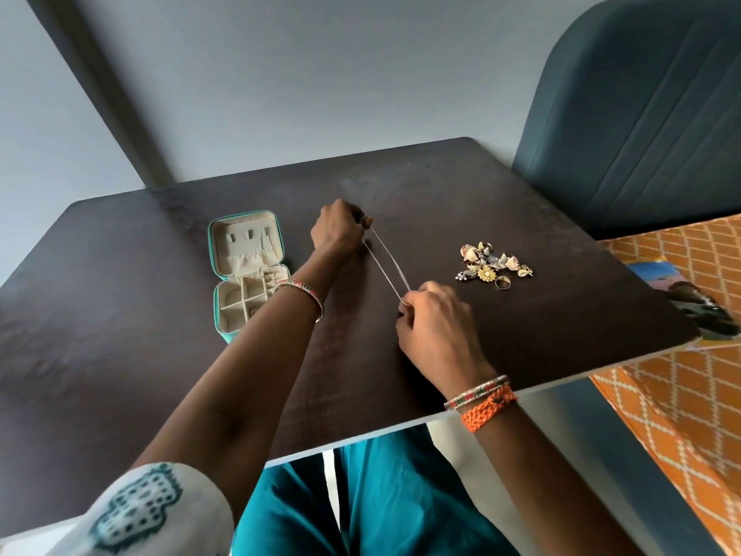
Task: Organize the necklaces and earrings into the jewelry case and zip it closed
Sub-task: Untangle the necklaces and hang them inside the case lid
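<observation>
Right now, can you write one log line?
left hand: pinches necklace | right hand: pinches necklace | case: open | earrings: on table

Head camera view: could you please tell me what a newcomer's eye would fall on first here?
First, the thin necklace chain stretched taut between both hands, left hand farther back, right hand nearer, above the dark table. Next, the open teal jewelry case at the left, and a heap of gold earrings at the right.
</observation>
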The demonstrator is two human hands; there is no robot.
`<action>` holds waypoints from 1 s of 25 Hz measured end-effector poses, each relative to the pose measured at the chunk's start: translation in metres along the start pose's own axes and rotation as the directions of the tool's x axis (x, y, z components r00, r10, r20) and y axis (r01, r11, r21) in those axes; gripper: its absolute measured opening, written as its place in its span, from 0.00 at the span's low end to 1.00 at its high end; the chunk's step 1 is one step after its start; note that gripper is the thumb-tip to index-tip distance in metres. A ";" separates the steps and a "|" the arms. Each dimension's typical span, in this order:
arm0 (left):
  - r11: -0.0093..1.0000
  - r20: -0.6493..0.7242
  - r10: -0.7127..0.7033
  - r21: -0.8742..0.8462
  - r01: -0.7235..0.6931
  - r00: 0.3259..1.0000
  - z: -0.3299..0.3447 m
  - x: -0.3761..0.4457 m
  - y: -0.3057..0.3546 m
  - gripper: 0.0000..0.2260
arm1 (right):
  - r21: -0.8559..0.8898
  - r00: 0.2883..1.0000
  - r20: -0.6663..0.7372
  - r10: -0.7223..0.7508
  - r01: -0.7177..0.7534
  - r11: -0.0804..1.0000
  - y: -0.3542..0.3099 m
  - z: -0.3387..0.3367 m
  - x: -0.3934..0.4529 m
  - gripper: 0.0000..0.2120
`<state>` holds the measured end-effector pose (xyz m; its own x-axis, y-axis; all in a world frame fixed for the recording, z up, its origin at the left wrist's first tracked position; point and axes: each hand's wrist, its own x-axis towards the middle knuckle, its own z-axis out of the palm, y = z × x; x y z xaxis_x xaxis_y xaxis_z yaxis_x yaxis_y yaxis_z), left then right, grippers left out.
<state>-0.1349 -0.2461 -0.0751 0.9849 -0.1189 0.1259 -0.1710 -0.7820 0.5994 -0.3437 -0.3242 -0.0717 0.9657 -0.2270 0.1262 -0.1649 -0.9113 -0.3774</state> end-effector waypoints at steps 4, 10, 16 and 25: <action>1.000 0.046 0.021 0.020 -0.022 0.999 0.014 0.000 0.002 0.11 | -0.028 0.989 0.144 -0.025 0.029 0.999 -0.006 -0.007 -0.008 0.13; 0.990 -0.003 0.132 0.041 -0.132 0.991 0.021 -0.004 -0.009 0.10 | -0.179 0.965 0.262 0.010 0.038 0.983 -0.022 -0.017 -0.009 0.12; 0.993 -0.017 0.117 0.007 -0.117 0.993 0.022 0.001 -0.013 0.11 | -0.161 0.965 0.261 0.017 0.026 0.987 -0.023 -0.021 -0.010 0.12; 0.994 -0.035 0.096 -0.041 -0.097 0.995 0.024 0.004 -0.018 0.09 | -0.116 0.973 0.231 -0.001 0.029 0.993 -0.019 -0.018 -0.017 0.11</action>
<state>-0.1274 -0.2467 -0.1044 0.9624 -0.1717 0.2105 -0.2669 -0.7411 0.6161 -0.3607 -0.3093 -0.0500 0.9861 -0.1403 -0.0891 -0.1592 -0.9512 -0.2642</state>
